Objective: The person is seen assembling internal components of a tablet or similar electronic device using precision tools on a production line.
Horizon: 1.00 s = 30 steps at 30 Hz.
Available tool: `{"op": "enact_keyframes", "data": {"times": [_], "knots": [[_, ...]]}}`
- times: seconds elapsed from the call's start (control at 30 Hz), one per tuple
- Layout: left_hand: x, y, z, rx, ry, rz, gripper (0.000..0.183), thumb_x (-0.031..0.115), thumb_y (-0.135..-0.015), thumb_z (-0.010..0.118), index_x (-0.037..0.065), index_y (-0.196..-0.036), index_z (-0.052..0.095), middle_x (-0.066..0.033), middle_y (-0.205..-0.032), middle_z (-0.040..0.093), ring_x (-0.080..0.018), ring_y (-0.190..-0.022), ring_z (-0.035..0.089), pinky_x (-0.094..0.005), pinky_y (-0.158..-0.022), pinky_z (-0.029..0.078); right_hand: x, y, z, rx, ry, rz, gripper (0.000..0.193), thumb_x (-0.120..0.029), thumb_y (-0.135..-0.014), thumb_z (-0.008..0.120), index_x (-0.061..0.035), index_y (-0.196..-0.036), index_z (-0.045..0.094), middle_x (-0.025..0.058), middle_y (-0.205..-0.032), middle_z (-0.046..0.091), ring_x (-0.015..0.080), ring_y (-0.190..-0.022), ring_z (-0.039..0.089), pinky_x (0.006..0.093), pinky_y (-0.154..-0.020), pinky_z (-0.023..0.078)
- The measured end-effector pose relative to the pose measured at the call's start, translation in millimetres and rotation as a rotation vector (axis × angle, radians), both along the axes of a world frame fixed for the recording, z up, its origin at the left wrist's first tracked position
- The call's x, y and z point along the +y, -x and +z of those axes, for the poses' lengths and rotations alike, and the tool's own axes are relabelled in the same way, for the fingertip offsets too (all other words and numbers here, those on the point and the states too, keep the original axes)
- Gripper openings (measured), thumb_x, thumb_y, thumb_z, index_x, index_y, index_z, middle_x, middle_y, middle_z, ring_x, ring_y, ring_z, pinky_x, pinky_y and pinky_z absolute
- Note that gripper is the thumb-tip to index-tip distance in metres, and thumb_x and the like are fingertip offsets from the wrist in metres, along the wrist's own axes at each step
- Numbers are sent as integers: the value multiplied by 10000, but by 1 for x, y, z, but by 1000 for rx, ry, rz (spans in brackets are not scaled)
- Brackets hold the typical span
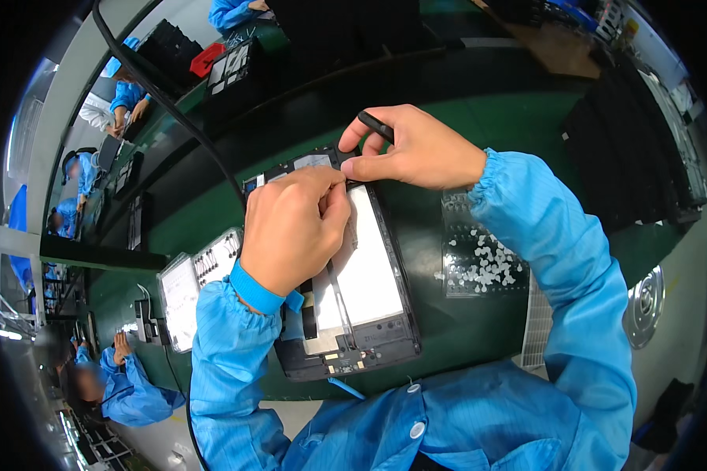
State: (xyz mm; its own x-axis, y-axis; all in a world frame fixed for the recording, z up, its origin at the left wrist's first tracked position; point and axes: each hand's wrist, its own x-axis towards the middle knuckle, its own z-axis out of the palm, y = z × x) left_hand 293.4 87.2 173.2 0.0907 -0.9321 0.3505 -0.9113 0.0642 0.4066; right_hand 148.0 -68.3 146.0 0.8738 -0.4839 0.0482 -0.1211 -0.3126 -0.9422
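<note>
An opened tablet-like device [377, 334] with a black frame and a bright white panel [367, 259] lies before me, slightly turned. My left hand [294, 220] is over its upper left part, thumb and fingers pinched near the top edge; what they hold is hidden. A thin metal tweezers-like tool [342, 310] slants from beneath this hand over the panel; whether the hand grips it I cannot tell. At the top right corner, my right hand [420, 149] has a black pen-like tool [377, 127] between its fingers. Its thumb tip meets the left fingertips there.
To the right lies a clear tray [487, 263] of small white pieces. Left of the device are clear trays [179, 302] with small dark parts. A black cable [177, 114] hangs across the upper left. Black stacks [628, 149] stand far right. Several people in blue sit at left.
</note>
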Motion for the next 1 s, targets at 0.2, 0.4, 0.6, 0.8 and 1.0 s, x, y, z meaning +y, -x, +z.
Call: {"op": "enact_keyframes", "data": {"times": [0.2, 0.4, 0.6, 0.8, 1.0], "knots": [[-5, -1, 13, 86, -171, 40, 125, 89, -826, 668, -11, -868, 732, -171, -719, 681, -352, -654, 669, -411, -621, 530, -6, -5, -5, -1, 65, 27, 426, -304, -817, 836, -8, -1067, 659, -2, -756, 600, 75, -703, 536, 231, -637, 433], [-12, -7, 22, 159, -276, 23, 160, 74, -836, 638, -44, -897, 727, -187, -723, 694, -306, -643, 694, -362, -634, 542, -10, -9, 19, 139, 204, 103, 451, -257, -793, 848, 3, -1090, 630, 43, -780, 607, 119, -708, 566, 270, -642, 454], [-14, -12, 25, 192, -329, 16, 166, 69, -840, 642, -65, -902, 717, -175, -702, 690, -254, -622, 682, -335, -623, 530, -14, -29, 38, 356, 342, 191, 490, -272, -798, 845, 24, -1112, 612, 66, -788, 615, 149, -710, 586, 287, -646, 471], [-20, -12, 21, 280, -320, 85, 153, 63, -818, 647, -74, -853, 706, -142, -646, 661, -212, -561, 662, -336, -536, 507, -8, -13, 25, 305, 387, 106, 497, -275, -847, 814, 23, -1175, 589, 59, -786, 602, 148, -709, 581, 293, -657, 475], [-31, -28, 14, 252, -368, 75, 151, 59, -779, 635, -74, -798, 705, -131, -633, 655, -198, -550, 656, -327, -527, 522, -6, -19, 23, 293, 336, 101, 486, -267, -860, 807, 18, -1185, 584, 44, -788, 580, 140, -717, 566, 283, -674, 469]]}}
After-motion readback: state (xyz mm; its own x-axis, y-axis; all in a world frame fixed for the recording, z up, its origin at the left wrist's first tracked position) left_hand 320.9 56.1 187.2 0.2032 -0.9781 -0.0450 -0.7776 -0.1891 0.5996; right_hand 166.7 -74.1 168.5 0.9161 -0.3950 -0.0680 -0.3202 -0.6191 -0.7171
